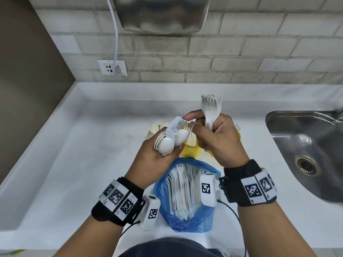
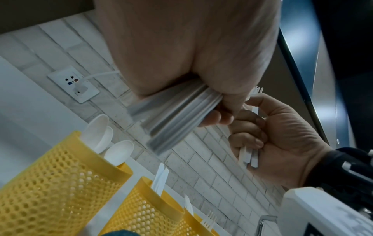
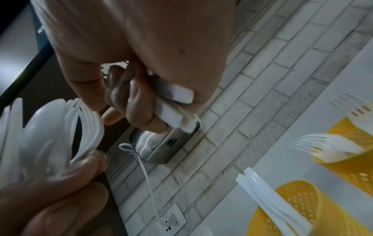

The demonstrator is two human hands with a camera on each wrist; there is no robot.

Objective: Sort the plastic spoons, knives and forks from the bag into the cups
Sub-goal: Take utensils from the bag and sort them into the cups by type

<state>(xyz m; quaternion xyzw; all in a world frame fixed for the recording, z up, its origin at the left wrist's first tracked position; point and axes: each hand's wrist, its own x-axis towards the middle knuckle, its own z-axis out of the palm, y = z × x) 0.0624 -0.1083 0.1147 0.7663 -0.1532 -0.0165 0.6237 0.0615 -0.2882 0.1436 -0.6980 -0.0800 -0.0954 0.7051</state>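
My left hand (image 1: 159,154) grips a mixed bundle of white plastic cutlery (image 1: 171,139), mostly spoons with a few forks; the bundle's handles (image 2: 177,115) show in the left wrist view. My right hand (image 1: 213,134) holds a bunch of white forks (image 1: 211,106) upright, tines up, while its fingertips touch a fork's tines in the left bundle. Both hands hover above three yellow mesh cups: the spoon cup (image 2: 50,183), the knife cup (image 3: 298,212) and the fork cup (image 3: 351,153). An open blue bag (image 1: 185,193) with more cutlery lies on the counter near me.
The white counter (image 1: 92,154) runs to a tiled wall with a socket (image 1: 112,67) and a white cable. A steel sink (image 1: 311,151) sits to the right. A metal appliance (image 1: 161,13) hangs on the wall above.
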